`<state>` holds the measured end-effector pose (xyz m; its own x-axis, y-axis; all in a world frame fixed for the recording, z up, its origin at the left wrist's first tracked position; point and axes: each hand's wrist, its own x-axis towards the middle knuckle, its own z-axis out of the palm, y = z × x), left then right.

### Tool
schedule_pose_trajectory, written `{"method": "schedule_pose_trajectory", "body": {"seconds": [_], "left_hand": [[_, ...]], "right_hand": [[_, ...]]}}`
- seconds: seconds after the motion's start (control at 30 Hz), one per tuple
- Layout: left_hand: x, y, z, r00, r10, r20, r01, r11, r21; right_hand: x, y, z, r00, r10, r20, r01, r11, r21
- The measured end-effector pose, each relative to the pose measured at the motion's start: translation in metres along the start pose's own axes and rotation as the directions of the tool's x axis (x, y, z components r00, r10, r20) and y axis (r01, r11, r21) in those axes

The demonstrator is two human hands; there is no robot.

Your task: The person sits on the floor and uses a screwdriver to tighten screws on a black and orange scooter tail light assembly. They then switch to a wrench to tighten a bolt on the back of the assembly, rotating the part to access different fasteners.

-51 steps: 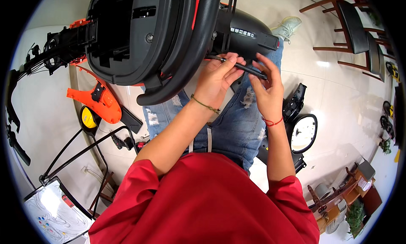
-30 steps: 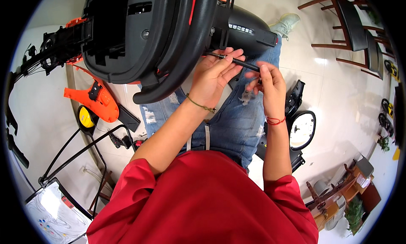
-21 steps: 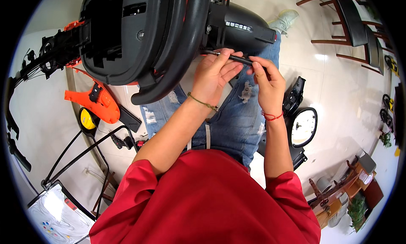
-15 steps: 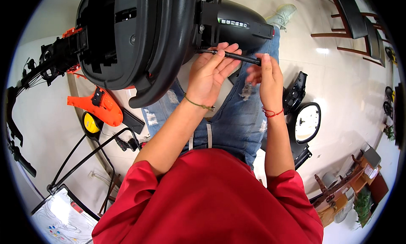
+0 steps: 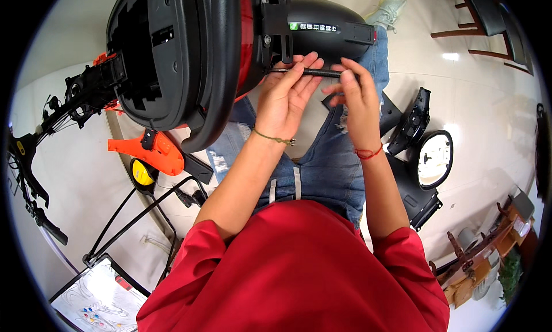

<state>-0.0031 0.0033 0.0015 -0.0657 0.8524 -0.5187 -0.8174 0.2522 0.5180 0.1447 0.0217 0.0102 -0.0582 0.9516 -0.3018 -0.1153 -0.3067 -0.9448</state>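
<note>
A slim screwdriver (image 5: 323,73) with a dark handle lies almost level, its metal shaft pointing left at the rear of a black scooter body (image 5: 190,62). The exact spot its tip meets is hard to make out. My left hand (image 5: 280,102), palm up, steadies the shaft end between thumb and fingers, close to a black metal bracket (image 5: 276,21). At the handle's right end, my right hand (image 5: 361,110) has thumb and fingers around it, some fingers raised. Just beyond both hands is the black rear fender (image 5: 328,30).
Scooter handlebars (image 5: 26,159) with cables stretch along the left. An orange panel (image 5: 146,154) and a black-framed stand (image 5: 135,208) are at lower left. Black plastic covers (image 5: 411,119) and an oval-windowed part (image 5: 432,159) lie right of my legs. Chairs (image 5: 483,16) stand at far right.
The whole view has shifted slightly, with the scooter tilted a little differently. My right hand's fingers have turned and lifted around the screwdriver handle; my left hand keeps its hold.
</note>
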Motion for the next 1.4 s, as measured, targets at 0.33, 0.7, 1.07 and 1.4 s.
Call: {"method": "schedule_pose_trajectory", "body": {"seconds": [0.33, 0.7, 1.07, 1.4], "left_hand": [[0.001, -0.006, 0.002, 0.998, -0.042, -0.037, 0.039, 0.997, -0.074], [-0.001, 0.004, 0.004, 0.998, 0.013, 0.054, -0.009, 0.997, -0.071], [0.001, 0.000, 0.002, 0.999, -0.011, -0.040, 0.010, 1.000, -0.023], [0.000, -0.001, 0.007, 1.000, -0.012, 0.012, 0.013, 0.997, -0.082]], "right_hand": [[0.005, 0.007, -0.007, 0.983, -0.096, 0.156, 0.114, 0.988, -0.108], [0.011, -0.021, -0.012, 0.964, 0.264, -0.033, -0.265, 0.947, -0.181], [0.010, -0.017, -0.012, 0.962, -0.073, 0.263, 0.083, 0.996, -0.029], [0.013, -0.016, -0.025, 0.988, 0.123, 0.096, -0.106, 0.980, -0.169]]}}
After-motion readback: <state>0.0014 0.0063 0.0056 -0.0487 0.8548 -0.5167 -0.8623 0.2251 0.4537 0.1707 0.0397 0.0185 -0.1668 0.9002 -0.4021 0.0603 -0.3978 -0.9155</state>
